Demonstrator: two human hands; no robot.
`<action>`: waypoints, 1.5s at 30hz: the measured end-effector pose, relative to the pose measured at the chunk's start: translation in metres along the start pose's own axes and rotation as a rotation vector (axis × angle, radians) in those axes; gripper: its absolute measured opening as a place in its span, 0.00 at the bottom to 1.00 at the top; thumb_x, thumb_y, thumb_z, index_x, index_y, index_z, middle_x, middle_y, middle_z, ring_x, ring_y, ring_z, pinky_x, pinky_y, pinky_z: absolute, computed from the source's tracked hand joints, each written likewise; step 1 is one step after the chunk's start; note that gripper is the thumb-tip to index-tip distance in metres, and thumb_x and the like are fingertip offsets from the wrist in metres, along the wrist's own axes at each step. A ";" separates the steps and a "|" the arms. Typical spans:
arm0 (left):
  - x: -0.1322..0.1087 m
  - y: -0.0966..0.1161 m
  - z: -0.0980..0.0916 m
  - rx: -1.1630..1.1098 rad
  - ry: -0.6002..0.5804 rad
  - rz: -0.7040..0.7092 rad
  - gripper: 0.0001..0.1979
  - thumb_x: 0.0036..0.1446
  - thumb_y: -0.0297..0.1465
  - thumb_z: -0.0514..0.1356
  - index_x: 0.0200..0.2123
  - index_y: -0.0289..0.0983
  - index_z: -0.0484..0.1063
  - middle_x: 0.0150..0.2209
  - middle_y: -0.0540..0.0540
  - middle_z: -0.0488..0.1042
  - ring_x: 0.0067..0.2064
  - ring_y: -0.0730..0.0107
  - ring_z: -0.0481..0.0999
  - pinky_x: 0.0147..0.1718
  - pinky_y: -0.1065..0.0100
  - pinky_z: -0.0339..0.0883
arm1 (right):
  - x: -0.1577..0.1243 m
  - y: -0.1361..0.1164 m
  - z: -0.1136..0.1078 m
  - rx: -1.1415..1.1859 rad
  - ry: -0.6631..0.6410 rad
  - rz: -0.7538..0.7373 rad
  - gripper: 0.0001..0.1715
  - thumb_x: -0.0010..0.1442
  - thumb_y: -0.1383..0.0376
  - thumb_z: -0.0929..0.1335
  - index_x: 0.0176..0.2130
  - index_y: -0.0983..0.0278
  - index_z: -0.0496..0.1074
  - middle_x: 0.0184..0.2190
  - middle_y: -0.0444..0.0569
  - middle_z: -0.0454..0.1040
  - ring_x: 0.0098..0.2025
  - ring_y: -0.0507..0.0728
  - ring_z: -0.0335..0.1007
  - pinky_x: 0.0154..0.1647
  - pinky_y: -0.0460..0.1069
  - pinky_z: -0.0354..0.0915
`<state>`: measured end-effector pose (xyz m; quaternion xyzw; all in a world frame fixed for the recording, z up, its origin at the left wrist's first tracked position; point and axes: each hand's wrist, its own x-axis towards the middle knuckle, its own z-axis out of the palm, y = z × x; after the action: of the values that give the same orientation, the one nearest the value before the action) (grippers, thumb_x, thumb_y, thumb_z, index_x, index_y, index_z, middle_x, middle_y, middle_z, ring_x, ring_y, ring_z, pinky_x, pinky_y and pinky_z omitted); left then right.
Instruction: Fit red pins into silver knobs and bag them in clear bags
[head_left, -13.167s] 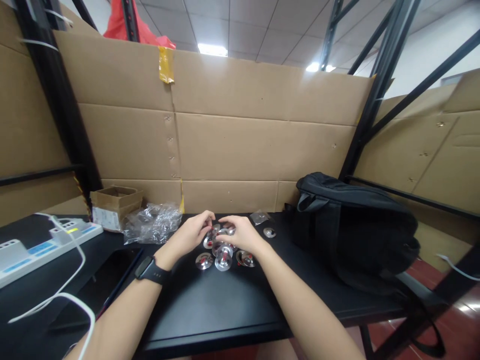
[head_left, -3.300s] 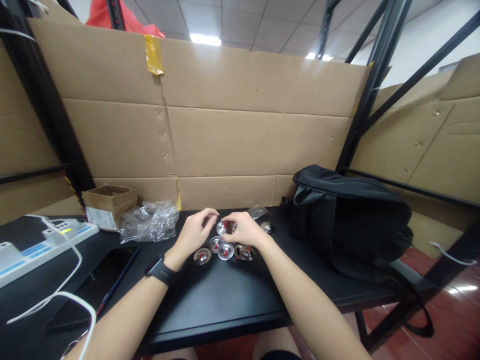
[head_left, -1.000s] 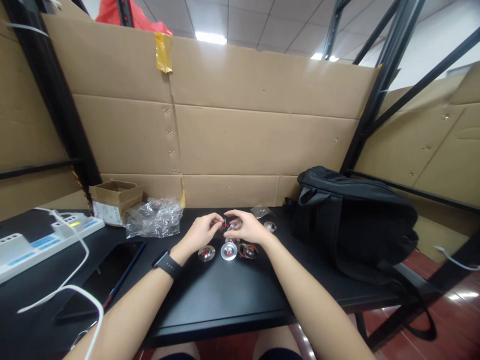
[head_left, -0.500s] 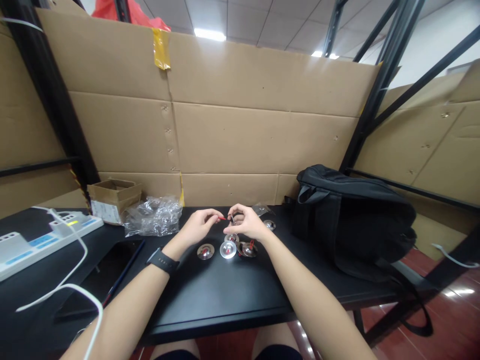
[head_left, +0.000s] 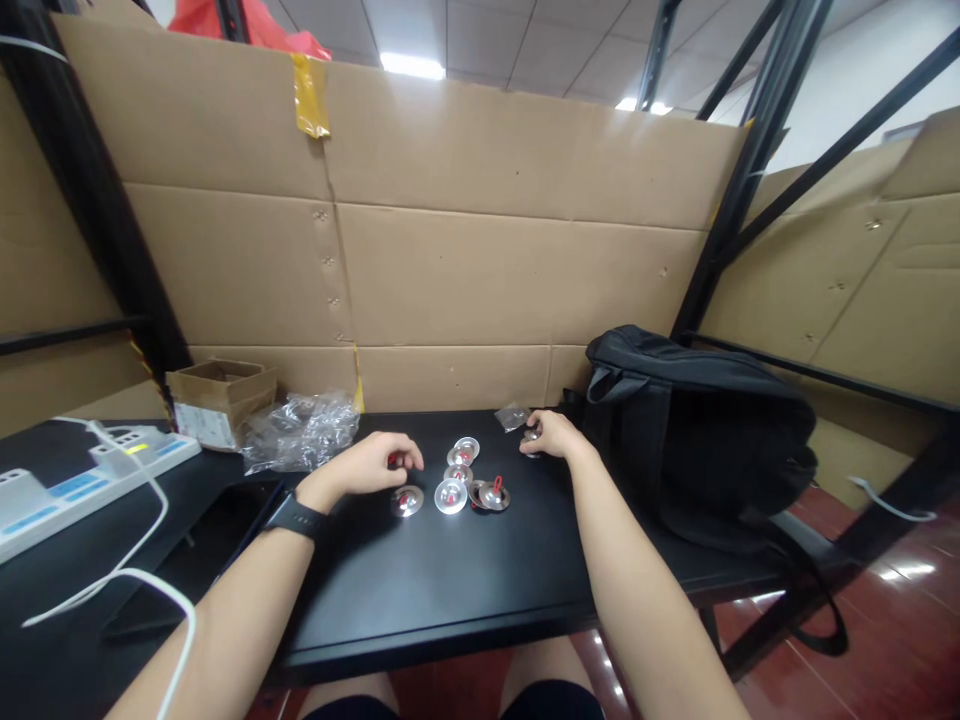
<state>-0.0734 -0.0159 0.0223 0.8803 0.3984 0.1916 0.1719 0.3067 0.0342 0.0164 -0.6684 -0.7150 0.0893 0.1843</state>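
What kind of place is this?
Probably a workshop or storeroom, though I can't be sure: a black table stands between tall black posts, with big cardboard panels behind it.

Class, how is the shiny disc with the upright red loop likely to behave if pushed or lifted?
The shiny disc would probably feel slippery, given its smooth, reflective face. It looks stiff, since its round rim shows no sag. Because it overlaps the neighbouring disc, a push might make it rock or shift that one too.

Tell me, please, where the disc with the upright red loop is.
Head view: that disc lies just right of centre, overlapping another disc to its left.
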 end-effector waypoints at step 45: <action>0.020 0.027 0.019 -0.502 0.432 -0.009 0.16 0.57 0.41 0.63 0.41 0.36 0.72 0.42 0.41 0.80 0.43 0.62 0.80 0.45 0.63 0.73 | -0.053 -0.142 0.034 0.631 0.170 -0.564 0.22 0.48 0.61 0.75 0.45 0.61 0.79 0.37 0.46 0.79 0.34 0.53 0.74 0.36 0.46 0.68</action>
<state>-0.0355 -0.0204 0.0223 0.7478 0.3701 0.4652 0.2957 0.1650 -0.0267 0.0312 -0.3626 -0.7896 0.1944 0.4551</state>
